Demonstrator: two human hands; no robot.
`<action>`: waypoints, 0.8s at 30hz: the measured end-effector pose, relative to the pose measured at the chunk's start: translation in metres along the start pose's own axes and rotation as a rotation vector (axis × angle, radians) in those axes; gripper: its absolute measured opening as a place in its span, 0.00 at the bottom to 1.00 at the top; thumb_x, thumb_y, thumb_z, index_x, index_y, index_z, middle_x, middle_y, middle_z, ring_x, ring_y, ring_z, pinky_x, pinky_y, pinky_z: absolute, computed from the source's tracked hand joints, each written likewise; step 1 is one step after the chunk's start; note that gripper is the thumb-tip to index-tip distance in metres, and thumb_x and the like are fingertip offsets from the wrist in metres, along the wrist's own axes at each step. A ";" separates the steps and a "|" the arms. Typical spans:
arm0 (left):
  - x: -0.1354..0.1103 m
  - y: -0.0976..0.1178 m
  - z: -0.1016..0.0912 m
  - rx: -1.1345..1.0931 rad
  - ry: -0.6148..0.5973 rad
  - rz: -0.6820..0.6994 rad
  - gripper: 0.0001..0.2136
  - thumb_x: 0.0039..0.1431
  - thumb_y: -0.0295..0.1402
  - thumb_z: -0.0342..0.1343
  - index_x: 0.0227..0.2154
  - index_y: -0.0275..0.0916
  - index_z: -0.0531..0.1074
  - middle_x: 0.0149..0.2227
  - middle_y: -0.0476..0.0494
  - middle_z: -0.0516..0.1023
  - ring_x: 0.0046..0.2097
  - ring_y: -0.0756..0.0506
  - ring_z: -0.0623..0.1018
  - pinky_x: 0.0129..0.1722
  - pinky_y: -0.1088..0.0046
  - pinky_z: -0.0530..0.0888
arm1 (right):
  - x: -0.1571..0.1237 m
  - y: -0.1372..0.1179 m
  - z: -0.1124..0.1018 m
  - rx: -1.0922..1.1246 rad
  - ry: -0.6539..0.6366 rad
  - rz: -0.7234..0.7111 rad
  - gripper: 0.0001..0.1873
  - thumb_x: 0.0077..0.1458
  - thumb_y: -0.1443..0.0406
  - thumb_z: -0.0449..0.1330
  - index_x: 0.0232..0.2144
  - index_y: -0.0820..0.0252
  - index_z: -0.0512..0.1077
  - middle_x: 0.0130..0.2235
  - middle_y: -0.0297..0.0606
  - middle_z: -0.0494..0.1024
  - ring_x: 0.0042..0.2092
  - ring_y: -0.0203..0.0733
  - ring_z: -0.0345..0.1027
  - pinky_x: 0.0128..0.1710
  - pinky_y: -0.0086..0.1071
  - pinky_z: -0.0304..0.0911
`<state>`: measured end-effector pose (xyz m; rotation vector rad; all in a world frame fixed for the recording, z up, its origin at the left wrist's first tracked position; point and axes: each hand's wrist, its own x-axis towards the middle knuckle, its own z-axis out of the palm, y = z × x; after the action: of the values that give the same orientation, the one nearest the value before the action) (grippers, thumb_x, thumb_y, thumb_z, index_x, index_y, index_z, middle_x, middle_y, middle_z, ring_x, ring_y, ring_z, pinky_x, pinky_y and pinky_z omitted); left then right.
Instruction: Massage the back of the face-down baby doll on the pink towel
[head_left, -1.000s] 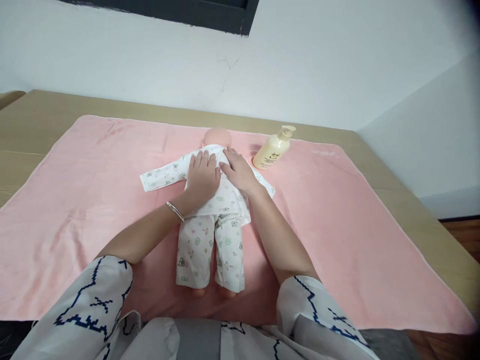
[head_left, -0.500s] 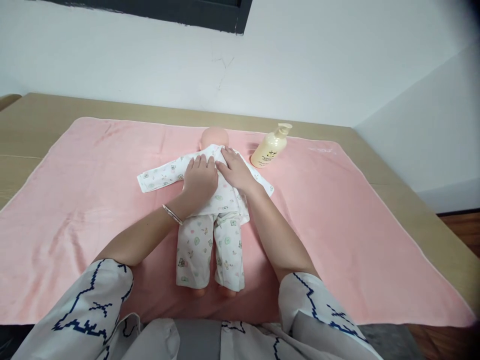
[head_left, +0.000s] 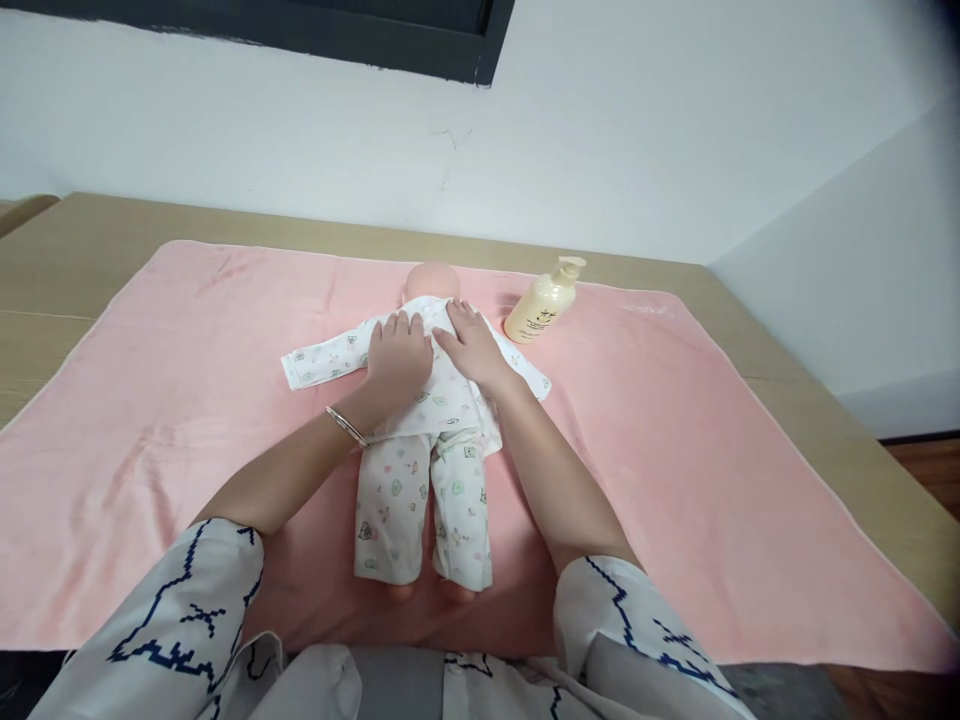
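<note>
A baby doll (head_left: 431, 283) lies on a pink blanket (head_left: 645, 460), its head away from me and its feet toward me. It wears a white printed top (head_left: 442, 405) with the sleeves spread out and matching trousers (head_left: 391, 515). My left hand (head_left: 399, 352) rests on the left side of the top's chest, fingers stretched out. Beside it my right hand (head_left: 474, 345) lies flat on the right side of the chest, fingers pointing up toward the neck. Both palms are hidden, and neither hand grips anything I can see.
A cream pump bottle (head_left: 541, 305) stands on the blanket to the right of the doll's head. Under the blanket is a wooden table (head_left: 772, 390), pushed near a white wall (head_left: 622, 130). A chair edge (head_left: 30, 210) shows at far left.
The whole view has shifted slightly, so everything sits a little lower. Both hands stay on the doll's chest with almost no change in position.
</note>
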<state>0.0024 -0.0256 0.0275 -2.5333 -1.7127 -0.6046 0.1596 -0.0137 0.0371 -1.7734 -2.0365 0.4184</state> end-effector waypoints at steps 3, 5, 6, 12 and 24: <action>-0.013 0.014 -0.014 0.066 -0.036 0.056 0.23 0.70 0.29 0.41 0.63 0.26 0.66 0.63 0.22 0.69 0.65 0.30 0.70 0.68 0.46 0.60 | 0.002 0.006 0.000 0.044 0.008 -0.013 0.39 0.67 0.54 0.48 0.72 0.71 0.48 0.74 0.51 0.46 0.75 0.53 0.36 0.74 0.51 0.37; -0.012 0.015 -0.022 0.049 -0.082 0.061 0.22 0.69 0.28 0.41 0.61 0.26 0.68 0.63 0.23 0.70 0.65 0.31 0.71 0.68 0.46 0.61 | -0.005 -0.005 0.000 -0.035 0.012 0.010 0.37 0.68 0.56 0.46 0.70 0.75 0.51 0.73 0.55 0.50 0.74 0.58 0.41 0.73 0.53 0.39; -0.009 0.012 -0.024 0.027 -0.104 0.055 0.22 0.70 0.29 0.41 0.60 0.27 0.69 0.62 0.24 0.71 0.64 0.31 0.71 0.67 0.46 0.62 | -0.011 -0.014 0.001 -0.090 0.019 0.028 0.36 0.68 0.57 0.45 0.69 0.78 0.53 0.72 0.59 0.53 0.73 0.60 0.44 0.72 0.53 0.42; 0.026 -0.021 -0.010 -0.150 -0.158 -0.042 0.22 0.72 0.33 0.37 0.61 0.33 0.68 0.65 0.33 0.70 0.67 0.35 0.67 0.67 0.46 0.62 | -0.041 -0.055 0.014 -0.317 0.110 0.015 0.31 0.68 0.63 0.44 0.66 0.79 0.60 0.67 0.64 0.63 0.69 0.64 0.56 0.67 0.53 0.54; 0.009 -0.008 0.008 -0.104 0.011 0.012 0.23 0.70 0.32 0.41 0.63 0.31 0.65 0.66 0.29 0.68 0.68 0.32 0.65 0.68 0.46 0.60 | -0.007 -0.013 0.007 -0.111 0.069 0.019 0.33 0.70 0.57 0.44 0.69 0.73 0.56 0.71 0.55 0.56 0.73 0.59 0.46 0.72 0.53 0.42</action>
<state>0.0009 -0.0124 0.0221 -2.6012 -1.7038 -0.7240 0.1451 -0.0220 0.0363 -1.8472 -2.0317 0.2500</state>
